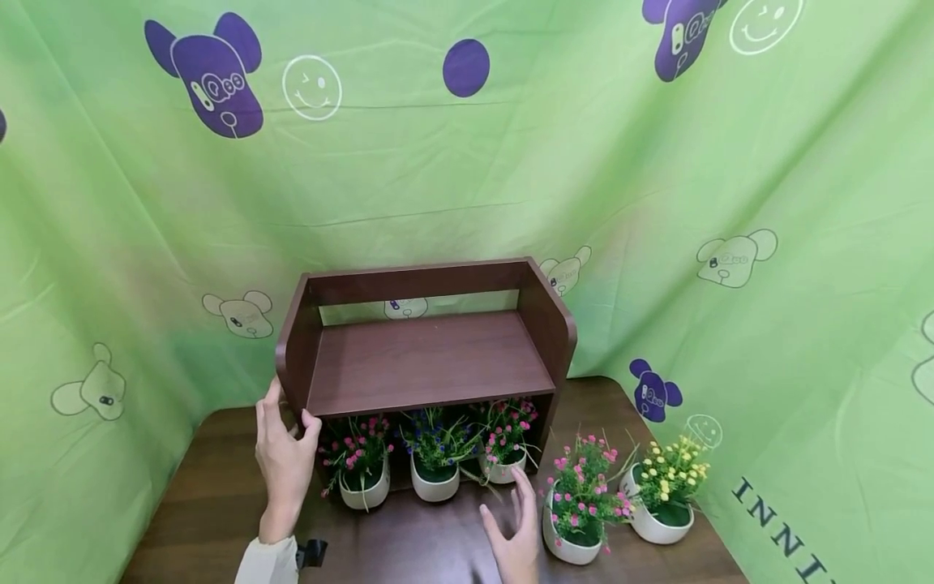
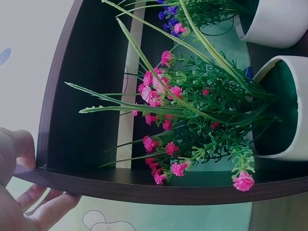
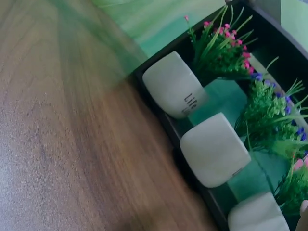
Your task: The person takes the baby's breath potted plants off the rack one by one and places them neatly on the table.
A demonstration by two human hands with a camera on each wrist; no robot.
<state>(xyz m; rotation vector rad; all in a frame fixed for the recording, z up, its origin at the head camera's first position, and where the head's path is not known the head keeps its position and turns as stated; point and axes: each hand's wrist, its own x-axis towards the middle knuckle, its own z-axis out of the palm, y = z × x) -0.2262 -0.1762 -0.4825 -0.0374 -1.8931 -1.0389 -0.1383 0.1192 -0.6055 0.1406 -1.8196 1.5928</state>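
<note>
A dark brown two-tier wooden shelf [image 1: 438,357] stands on the table. Its left side panel is held by my left hand [image 1: 283,454], with the thumb at the front edge and the fingers [image 2: 53,209] round the outside. In the lower compartment are three white pots of artificial flowers: a pink one [image 1: 365,489] at left, a blue one [image 1: 435,484] in the middle, another pink one [image 1: 503,469] at right. My right hand [image 1: 516,535], thumb and fingers spread, is just in front of the right pot; whether a fingertip touches it I cannot tell.
Right of the shelf, a white pot with pink flowers [image 1: 574,545] stands on the wooden table [image 1: 190,519], close to a pot with yellow flowers [image 1: 660,523]. A green printed cloth [image 1: 409,178] hangs behind and at both sides.
</note>
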